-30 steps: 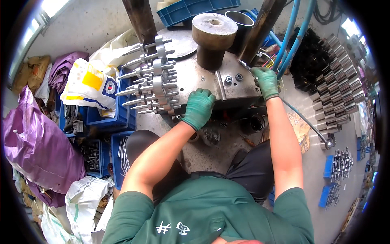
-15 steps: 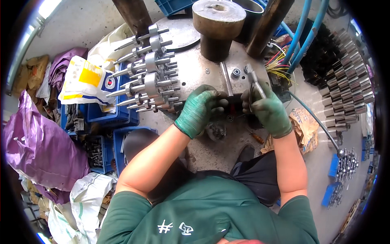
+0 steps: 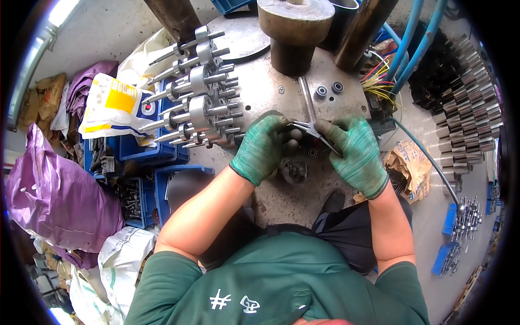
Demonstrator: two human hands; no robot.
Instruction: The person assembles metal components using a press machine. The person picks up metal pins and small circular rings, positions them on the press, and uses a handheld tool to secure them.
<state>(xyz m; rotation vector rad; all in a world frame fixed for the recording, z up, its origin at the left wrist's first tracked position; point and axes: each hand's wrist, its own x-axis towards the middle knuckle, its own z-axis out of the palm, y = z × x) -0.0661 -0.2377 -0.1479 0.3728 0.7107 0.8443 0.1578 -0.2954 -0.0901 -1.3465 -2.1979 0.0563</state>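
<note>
My right hand, in a green glove with darkened fingertips, is closed on metal pliers. Their jaws point left toward my left hand, which wears the same kind of glove. Its fingers are bent and pinched together at the plier tips; what lies between them is too small to make out. Just beyond the pliers, a steel rod lies on the metal plate. Two small ring-shaped bearings rest beside the rod, on its right.
Racked steel shafts with discs stand left of the plate. A heavy steel cylinder rises at the back. Blue bins and a purple sack are at the left. Blue hoses and stacked metal tubes fill the right.
My right hand has come down and turned the tool toward my left hand, so the plier jaws now meet the left fingers. Both bearings on the plate now show fully.
</note>
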